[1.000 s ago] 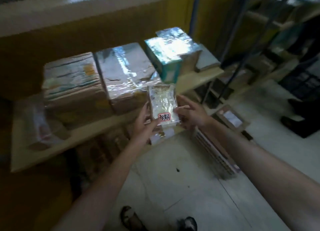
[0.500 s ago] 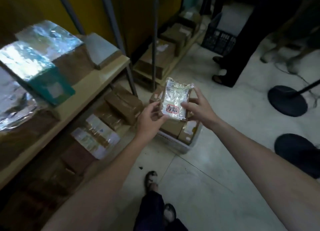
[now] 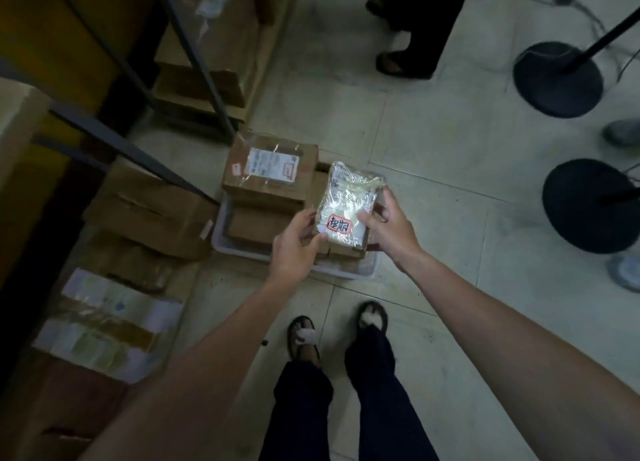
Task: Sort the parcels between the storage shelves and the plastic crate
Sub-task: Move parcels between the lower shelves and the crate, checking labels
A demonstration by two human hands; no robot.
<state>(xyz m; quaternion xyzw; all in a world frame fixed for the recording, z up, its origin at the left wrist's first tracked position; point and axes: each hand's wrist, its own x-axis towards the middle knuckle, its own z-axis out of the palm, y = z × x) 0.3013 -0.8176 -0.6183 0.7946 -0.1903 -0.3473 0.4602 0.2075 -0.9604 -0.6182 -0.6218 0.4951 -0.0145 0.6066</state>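
We have one view, from the head. It looks steeply down, close over the plastic crate [image 3: 358,273] on the floor.

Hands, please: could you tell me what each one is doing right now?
Left hand: closed on the packet.
Right hand: closed on the same packet.

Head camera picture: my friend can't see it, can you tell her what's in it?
Two bare hands, left hand and right hand, hold a small plastic-wrapped parcel above a white plastic crate of cardboard boxes on a tiled floor. Storage shelves stand on the left.
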